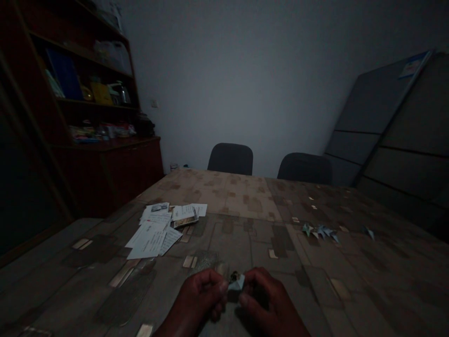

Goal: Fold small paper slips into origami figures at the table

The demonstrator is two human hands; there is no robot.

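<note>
A small piece of folded paper, pale blue-grey with a dark patterned patch on top, is held between my two hands just above the near part of the table. My left hand pinches its left side with thumb and forefinger, the other fingers curled under. On its right edge, the fingers of my right hand are closed, with the thumb lower down. The underside of the paper lies in shadow. Farther off to the right, several small folded paper pieces stand in a row, with a single folded piece apart from them.
A loose pile of printed paper cards lies on the left of the patterned tablecloth. Two dark chairs stand behind the table against the wall. A wooden cabinet with filled shelves is at the left; grey panels lean at the right.
</note>
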